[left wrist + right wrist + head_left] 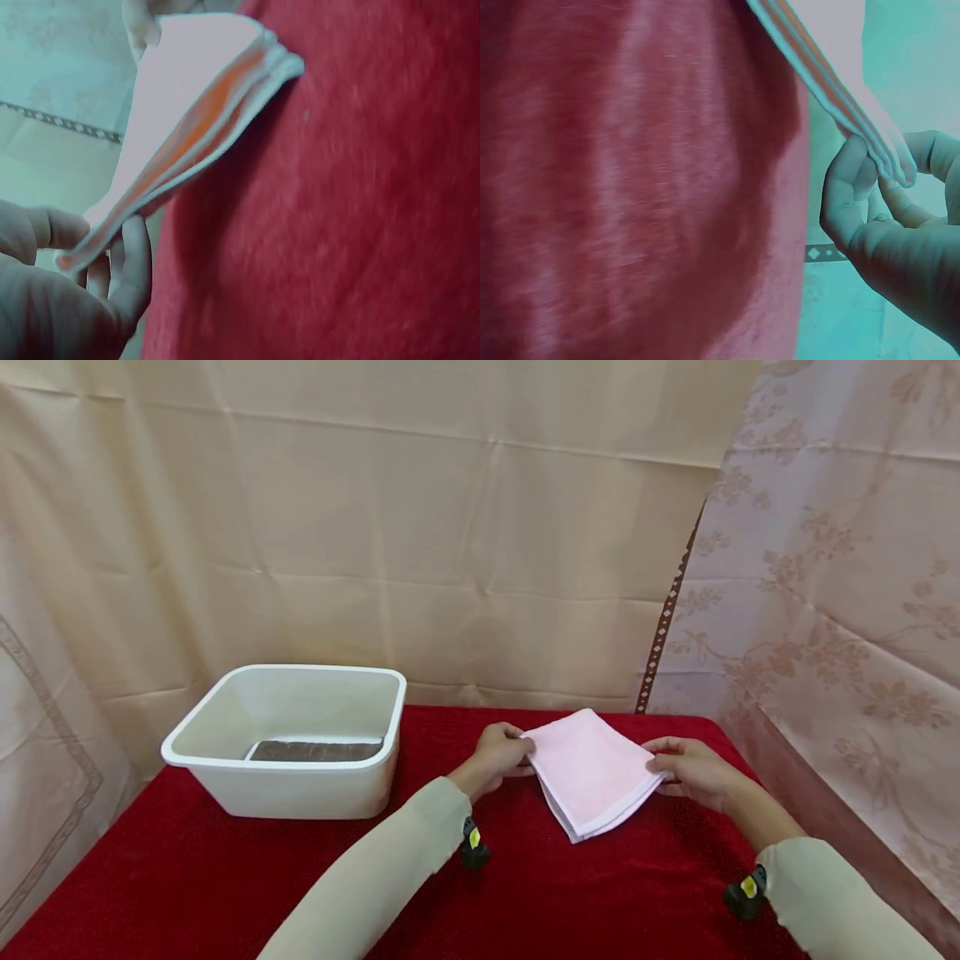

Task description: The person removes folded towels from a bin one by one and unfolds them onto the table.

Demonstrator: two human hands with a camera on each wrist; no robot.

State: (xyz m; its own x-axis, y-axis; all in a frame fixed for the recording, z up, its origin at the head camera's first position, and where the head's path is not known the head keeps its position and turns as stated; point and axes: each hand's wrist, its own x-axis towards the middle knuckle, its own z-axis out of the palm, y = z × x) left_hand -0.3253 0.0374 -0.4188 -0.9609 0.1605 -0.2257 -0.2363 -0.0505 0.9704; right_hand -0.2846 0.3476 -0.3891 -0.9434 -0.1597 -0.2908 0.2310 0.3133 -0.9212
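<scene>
A pink towel [592, 768] with white edges, folded into several layers, is held up over the red cloth between both hands. My left hand [498, 753] pinches its left corner between thumb and fingers. At the opposite corner my right hand [690, 770] pinches the layers the same way. In the left wrist view the stacked layers of the towel [195, 97] fan slightly apart beyond the left hand [75, 285]. The right wrist view shows the right hand [900, 210] gripping the corner, with the towel's lower edge clear of the cloth.
On the left of the red-covered table [187, 877] stands a white plastic basin [300, 793], with a dark flat patch visible at its bottom. A beige curtain [450, 527] hangs behind the table, and a flowered curtain [847, 568] hangs on the right.
</scene>
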